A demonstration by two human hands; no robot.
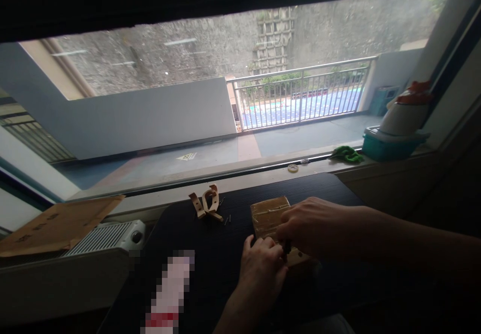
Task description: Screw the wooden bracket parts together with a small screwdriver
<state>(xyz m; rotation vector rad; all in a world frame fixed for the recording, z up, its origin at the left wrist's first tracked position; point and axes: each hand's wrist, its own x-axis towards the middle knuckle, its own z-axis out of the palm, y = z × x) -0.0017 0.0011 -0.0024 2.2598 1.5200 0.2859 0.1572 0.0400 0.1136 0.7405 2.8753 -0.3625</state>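
Note:
A wooden block (268, 205) with a scuffed top rests on the dark table, and both hands are at it. My left hand (263, 266) lies against the block's near left side with its fingers curled onto it. From the right, my right hand (310, 226) reaches over the block, its fingers closed on a small dark object (287, 248) that points down at the wood. Most of that object is hidden by the fingers, so its kind cannot be told. A dark round mark (299, 255) shows on the block beside it.
Curved wooden pieces with holes (206, 205) lie at the table's far left, with small metal pins (227, 220) beside them. Beyond the table, the windowsill holds a round disc (292, 168), a green cloth (346, 154) and a teal box (391, 143). A cardboard sheet (56, 224) is at left.

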